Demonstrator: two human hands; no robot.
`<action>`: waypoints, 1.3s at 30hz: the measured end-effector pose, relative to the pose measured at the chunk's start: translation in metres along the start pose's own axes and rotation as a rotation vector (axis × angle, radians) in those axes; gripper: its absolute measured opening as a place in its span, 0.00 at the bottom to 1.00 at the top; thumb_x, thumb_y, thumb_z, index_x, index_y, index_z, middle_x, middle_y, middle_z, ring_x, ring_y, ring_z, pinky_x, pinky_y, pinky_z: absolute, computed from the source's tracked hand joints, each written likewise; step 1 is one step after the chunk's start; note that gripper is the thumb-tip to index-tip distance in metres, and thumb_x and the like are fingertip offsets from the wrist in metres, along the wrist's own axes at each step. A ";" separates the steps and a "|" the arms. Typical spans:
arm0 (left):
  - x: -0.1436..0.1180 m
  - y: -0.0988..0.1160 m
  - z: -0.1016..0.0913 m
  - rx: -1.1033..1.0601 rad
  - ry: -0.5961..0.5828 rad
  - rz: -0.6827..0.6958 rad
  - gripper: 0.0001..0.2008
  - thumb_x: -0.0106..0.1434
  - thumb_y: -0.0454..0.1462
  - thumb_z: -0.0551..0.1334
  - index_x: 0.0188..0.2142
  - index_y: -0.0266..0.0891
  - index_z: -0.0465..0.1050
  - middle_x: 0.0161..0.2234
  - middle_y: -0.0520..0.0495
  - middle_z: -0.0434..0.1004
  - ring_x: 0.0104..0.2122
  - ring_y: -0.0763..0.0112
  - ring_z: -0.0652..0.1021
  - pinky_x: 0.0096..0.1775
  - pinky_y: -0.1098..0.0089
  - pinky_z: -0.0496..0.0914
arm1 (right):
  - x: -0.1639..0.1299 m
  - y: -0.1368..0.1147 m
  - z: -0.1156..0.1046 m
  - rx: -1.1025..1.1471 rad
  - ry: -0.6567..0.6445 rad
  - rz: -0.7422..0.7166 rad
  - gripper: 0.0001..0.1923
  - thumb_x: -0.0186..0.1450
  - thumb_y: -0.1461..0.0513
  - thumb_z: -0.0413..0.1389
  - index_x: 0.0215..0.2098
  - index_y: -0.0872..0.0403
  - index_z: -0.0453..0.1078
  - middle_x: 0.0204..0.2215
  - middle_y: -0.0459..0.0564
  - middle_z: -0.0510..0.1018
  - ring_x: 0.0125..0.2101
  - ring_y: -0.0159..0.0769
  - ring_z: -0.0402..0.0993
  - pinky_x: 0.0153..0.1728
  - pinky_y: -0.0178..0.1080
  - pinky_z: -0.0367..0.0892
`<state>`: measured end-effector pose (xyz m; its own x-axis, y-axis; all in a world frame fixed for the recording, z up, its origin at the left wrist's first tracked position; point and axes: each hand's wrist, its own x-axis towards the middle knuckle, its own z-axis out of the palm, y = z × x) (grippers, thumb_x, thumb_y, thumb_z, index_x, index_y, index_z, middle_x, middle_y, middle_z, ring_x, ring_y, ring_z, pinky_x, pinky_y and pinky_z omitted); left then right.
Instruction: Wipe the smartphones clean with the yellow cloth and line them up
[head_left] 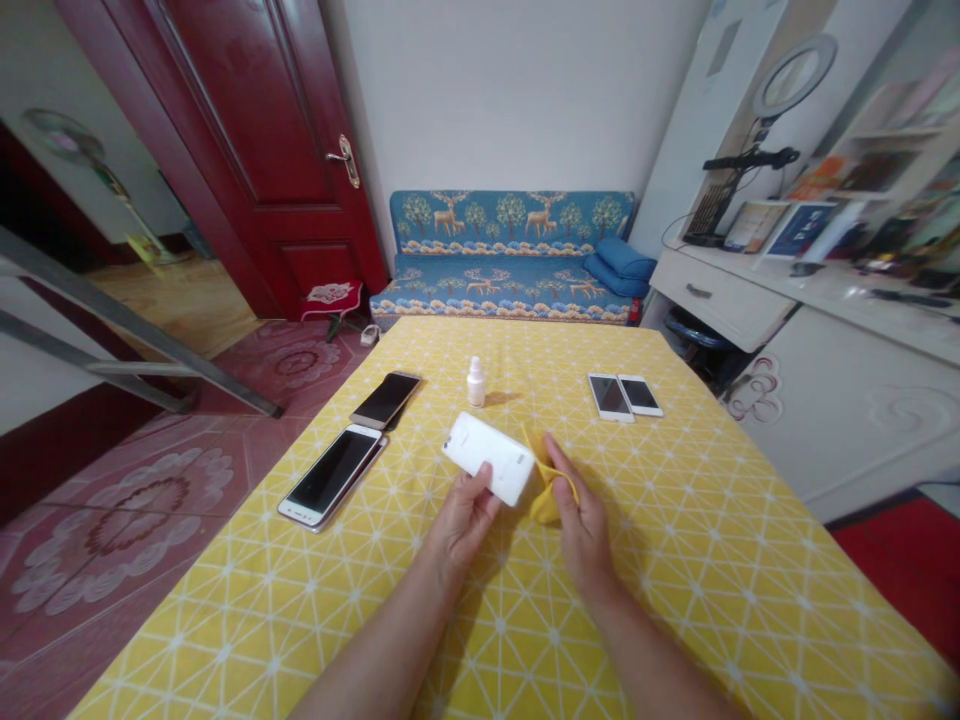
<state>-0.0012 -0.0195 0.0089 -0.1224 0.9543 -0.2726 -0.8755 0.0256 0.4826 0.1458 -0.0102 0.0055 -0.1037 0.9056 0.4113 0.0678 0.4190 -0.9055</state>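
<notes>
Far left on the tabletop (712, 560), covered with a yellow cloth of white triangle lines, we note a large white-framed phone with a dark screen (331, 487), lying face up near the edge. Just behind it, a gold-edged phone with a dark screen (385, 399), also flat, apart from the first.

Centre: a small white plastic dropper bottle (475, 383) stands upright, well clear of the hands.

Our left hand (463, 520) has its grip closed on a white rectangular phone (488, 458), back side up, lifted off the tabletop and tilted, held by its near corner. Our right hand (581, 515) pinches a folded yellow wiping cloth (546, 487), touching the phone's right end.

We judge the step in hand to be wiping the white phone's back. The next move would call for a firm left grip so the phone does not slip, and cloth strokes along the shell.

Further right, two small white phones with dark screens (624, 395) lie side by side, touching or nearly so, well apart from the hands.

Nothing stands between hands and phone. The bottle is nearest and could be tipped by a wide sweep. Beyond the tabletop: a blue patterned sofa (510, 255), a dark red door (247, 130).
</notes>
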 end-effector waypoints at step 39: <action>-0.024 0.021 0.008 0.384 -0.557 -0.240 0.33 0.50 0.51 0.70 0.52 0.37 0.71 0.28 0.51 0.70 0.18 0.84 0.63 0.19 0.79 0.57 | 0.002 0.000 -0.005 -0.034 0.137 0.001 0.20 0.71 0.55 0.44 0.56 0.51 0.68 0.55 0.54 0.73 0.57 0.42 0.67 0.58 0.50 0.62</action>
<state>-0.0124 -0.0398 0.0322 0.3996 0.9166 0.0081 -0.6091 0.2589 0.7497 0.1504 -0.0077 0.0072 0.0332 0.9055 0.4230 0.1013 0.4180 -0.9028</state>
